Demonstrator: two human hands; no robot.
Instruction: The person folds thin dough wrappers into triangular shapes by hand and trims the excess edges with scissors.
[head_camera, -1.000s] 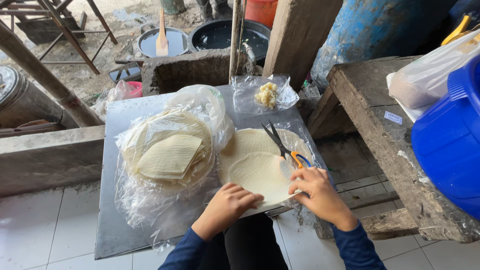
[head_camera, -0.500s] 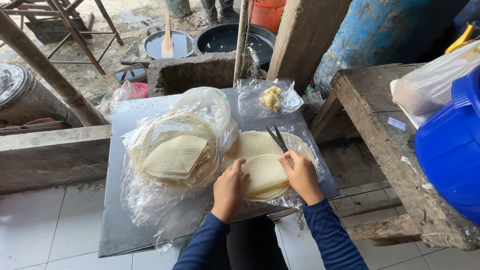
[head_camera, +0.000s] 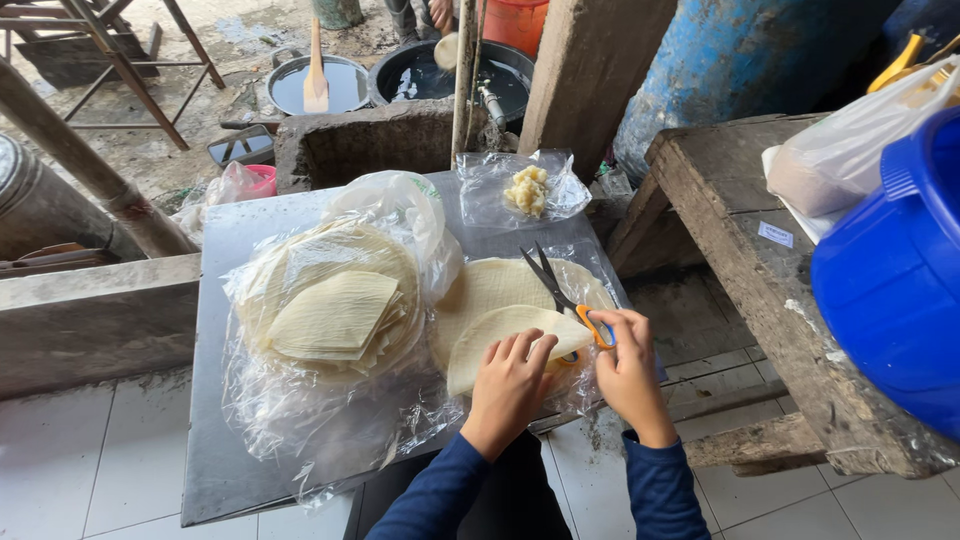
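Observation:
My left hand (head_camera: 510, 385) presses flat on a folded pale round wrapper (head_camera: 500, 335) that lies on a stack of round wrappers (head_camera: 490, 285) on clear plastic. My right hand (head_camera: 628, 370) rests at the folded wrapper's right edge, fingers by the orange handles of a pair of scissors (head_camera: 560, 295) that lie open on the stack. To the left sits a second pile of round wrappers with cut wedge pieces (head_camera: 335, 315) on top, inside a clear plastic bag.
All lies on a grey metal sheet (head_camera: 225, 440) over tiled floor. A small bag of yellowish filling (head_camera: 528, 190) lies at the back. A rough wooden bench (head_camera: 740, 230) with a blue plastic drum (head_camera: 895, 275) stands right. Pots of water (head_camera: 315, 85) sit beyond.
The round wrapper has been folded over into a half shape. My left hand moved onto it, and my right hand shifted right, next to the scissors' handles.

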